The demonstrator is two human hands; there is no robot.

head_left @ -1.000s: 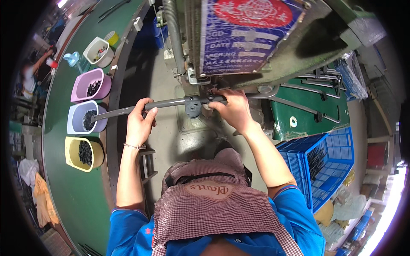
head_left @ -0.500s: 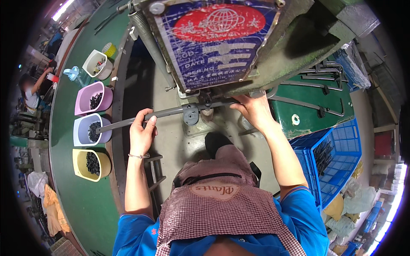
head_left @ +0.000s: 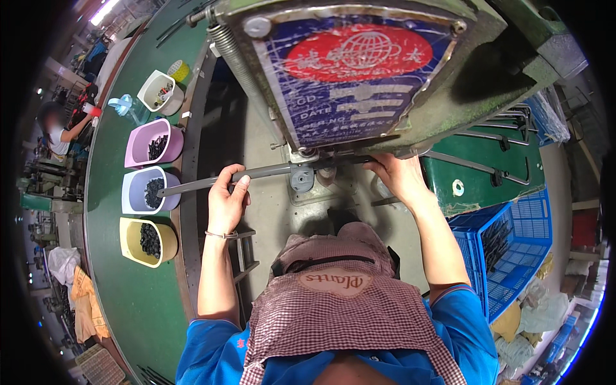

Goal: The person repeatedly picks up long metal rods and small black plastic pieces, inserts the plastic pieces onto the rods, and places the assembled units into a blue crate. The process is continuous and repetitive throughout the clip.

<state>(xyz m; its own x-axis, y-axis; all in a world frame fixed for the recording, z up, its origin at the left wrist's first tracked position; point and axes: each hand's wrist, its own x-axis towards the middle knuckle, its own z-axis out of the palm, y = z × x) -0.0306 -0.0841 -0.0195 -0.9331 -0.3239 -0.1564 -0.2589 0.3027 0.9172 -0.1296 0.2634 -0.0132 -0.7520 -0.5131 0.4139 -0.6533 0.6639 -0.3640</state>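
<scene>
A long dark grey metal tube point(head_left: 269, 171) lies crosswise under the head of a green press machine point(head_left: 366, 83). My left hand point(head_left: 227, 200) is closed round the tube's left part, thumb on the near side. Toward the tube's right end, my right hand point(head_left: 399, 179) grips it close beside the machine, its fingertips partly hidden. Between my hands, a grey bracket point(head_left: 301, 177) with a round hole sits on the tube, below the press head. The tube's left tip reaches over the lilac bin.
On the green bench at left stand a yellow bin point(head_left: 168, 244), a lilac bin point(head_left: 173, 200) and a pink bin point(head_left: 174, 145), all holding small dark parts. Bent tubes point(head_left: 478, 167) rest on the green table at right, above a blue crate point(head_left: 481, 276). A person point(head_left: 58, 131) works far left.
The whole scene has shifted slightly to the right in view as my head turned. Both hands keep their hold on the tube, and the tube stays under the press head.
</scene>
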